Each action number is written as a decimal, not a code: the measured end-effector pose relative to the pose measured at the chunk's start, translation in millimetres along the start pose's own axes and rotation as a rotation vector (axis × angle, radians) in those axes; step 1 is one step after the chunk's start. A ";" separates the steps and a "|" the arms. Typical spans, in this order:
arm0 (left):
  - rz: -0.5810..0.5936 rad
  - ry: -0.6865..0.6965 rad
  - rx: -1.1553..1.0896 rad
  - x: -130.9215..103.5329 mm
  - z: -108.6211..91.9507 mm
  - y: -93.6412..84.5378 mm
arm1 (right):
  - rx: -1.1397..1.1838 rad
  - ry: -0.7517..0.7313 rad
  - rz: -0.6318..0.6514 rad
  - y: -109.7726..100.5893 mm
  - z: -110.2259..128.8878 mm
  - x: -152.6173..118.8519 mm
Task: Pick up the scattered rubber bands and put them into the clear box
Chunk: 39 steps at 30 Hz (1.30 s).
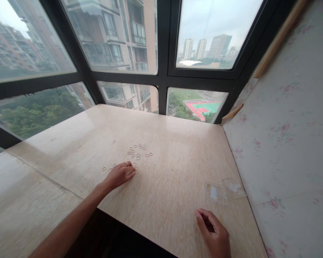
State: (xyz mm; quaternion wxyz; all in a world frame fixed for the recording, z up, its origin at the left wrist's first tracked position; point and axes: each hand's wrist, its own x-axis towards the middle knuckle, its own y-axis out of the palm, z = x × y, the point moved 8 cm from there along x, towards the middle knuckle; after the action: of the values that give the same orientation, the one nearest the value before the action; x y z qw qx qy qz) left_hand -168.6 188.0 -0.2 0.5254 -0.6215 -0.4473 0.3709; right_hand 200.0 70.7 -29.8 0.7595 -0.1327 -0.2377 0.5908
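Small thin rings (138, 155) lie loosely scattered on the marble-patterned sill. My left hand (121, 173) reaches over the near edge of this scatter, wearing a ring on one finger. Its fingers are drawn together, and their tips meet a small ring (136, 168) on the surface. Part of another ring beside the hand is covered by it. My right hand (214, 231) rests near the front right, thumb and forefinger closed in a pinch; whatever is between them, if anything, is hidden. Beyond it lies a clear plastic bag (218, 192) with a yellowish ring (208, 186) at its corner.
Dark window frames (163, 71) border the back and left of the sill (167, 200). A flower-patterned wall (280, 154) closes the right side. One ring (114, 142) lies apart at the back, and a seam crosses the surface at left.
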 end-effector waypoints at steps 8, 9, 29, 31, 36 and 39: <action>-0.056 0.073 0.159 10.7 -9.8 0.9 | 0.023 -0.004 -0.009 0.4 -0.2 -0.8; -0.065 0.076 0.157 11.2 -10.0 0.6 | 0.021 -0.003 -0.007 0.7 -1.1 -0.9; 0.056 -0.030 -0.072 6.1 6.9 -3.2 | -0.013 -0.006 -0.003 -1.8 1.3 -0.4; 0.088 -0.017 -0.043 10.4 5.8 -3.1 | -0.015 -0.002 -0.004 -1.7 1.1 -0.4; 0.146 0.007 -0.009 18.7 1.9 -4.2 | -0.011 -0.008 -0.005 -0.7 -0.7 -0.2; 0.143 0.009 -0.049 18.8 0.0 -5.9 | -0.006 -0.005 -0.003 -0.2 -3.9 -1.1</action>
State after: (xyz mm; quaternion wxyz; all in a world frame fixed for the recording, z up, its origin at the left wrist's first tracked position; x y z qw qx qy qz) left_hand -163.5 206.0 5.7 0.4843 -0.6663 -0.4084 0.3933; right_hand 202.0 69.9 -33.3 0.7593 -0.1330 -0.2415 0.5894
